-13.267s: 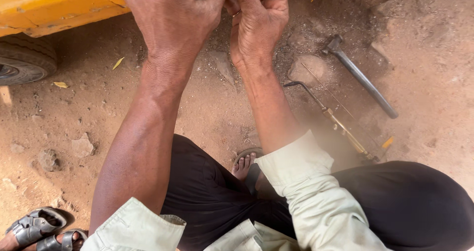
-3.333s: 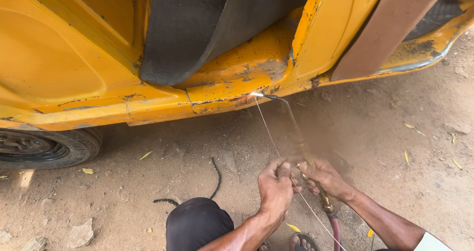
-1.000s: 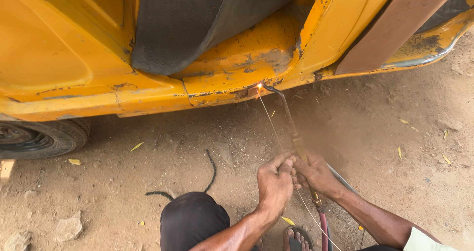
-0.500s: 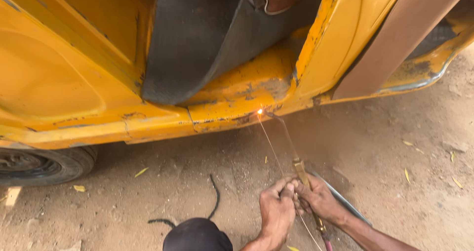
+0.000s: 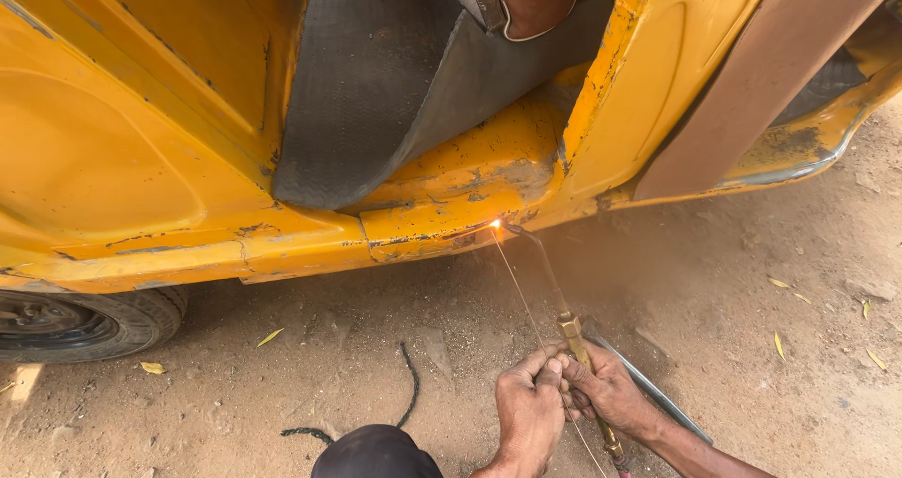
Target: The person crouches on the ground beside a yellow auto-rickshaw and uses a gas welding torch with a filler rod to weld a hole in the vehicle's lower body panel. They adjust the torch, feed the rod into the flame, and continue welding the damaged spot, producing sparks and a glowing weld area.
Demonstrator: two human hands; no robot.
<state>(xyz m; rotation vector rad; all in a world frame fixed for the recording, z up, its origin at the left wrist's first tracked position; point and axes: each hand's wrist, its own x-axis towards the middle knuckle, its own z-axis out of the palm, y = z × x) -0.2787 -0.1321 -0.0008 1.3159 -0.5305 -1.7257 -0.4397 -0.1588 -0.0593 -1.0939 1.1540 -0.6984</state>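
Observation:
My left hand [image 5: 528, 412] pinches a thin filler rod [image 5: 516, 285] that runs up to a small bright flame [image 5: 495, 223] on the lower sill of a yellow vehicle body [image 5: 310, 238]. My right hand [image 5: 609, 393] grips a brass-necked gas torch [image 5: 561, 309]; its curved tip meets the same glowing spot. Both hands sit close together low in the view, touching each other. My dark-clad knee [image 5: 374, 453] shows at the bottom edge.
A black rubber floor mat [image 5: 376, 93] hangs over the sill. A worn tyre [image 5: 85, 323] sits at the left. A dark cord [image 5: 406, 405] lies on the sandy ground, and a metal bar [image 5: 648, 384] lies under my right hand. Dry leaves are scattered at the right.
The view has tilted up slightly, so my hands sit lower in the picture. Torch tip and rod stay on the same glowing spot on the sill.

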